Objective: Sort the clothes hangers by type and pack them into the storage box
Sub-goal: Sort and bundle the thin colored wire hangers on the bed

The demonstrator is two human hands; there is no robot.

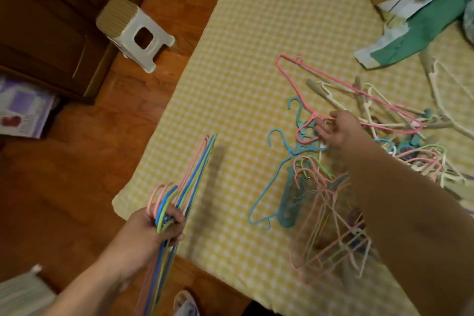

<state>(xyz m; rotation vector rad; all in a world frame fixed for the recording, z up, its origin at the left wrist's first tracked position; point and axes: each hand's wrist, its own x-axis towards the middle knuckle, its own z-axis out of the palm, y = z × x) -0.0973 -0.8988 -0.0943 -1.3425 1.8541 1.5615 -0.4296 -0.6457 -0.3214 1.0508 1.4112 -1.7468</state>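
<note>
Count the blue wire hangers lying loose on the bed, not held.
1 clearly: the blue wire hanger lies left of the tangled pile. More may be buried in that pile.

Hangers on checked bed cover (256, 33)
Left hand (156, 226) grips bundle of thin hangers (189, 182) at cover's edge; right hand (338, 128) pinches pink hanger (333, 90) above it.

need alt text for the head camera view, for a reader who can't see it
A right hand lifts a pink hanger from a tangled hanger pile on a yellow checked bed, while the left hand holds a bundle of thin hangers.
</note>
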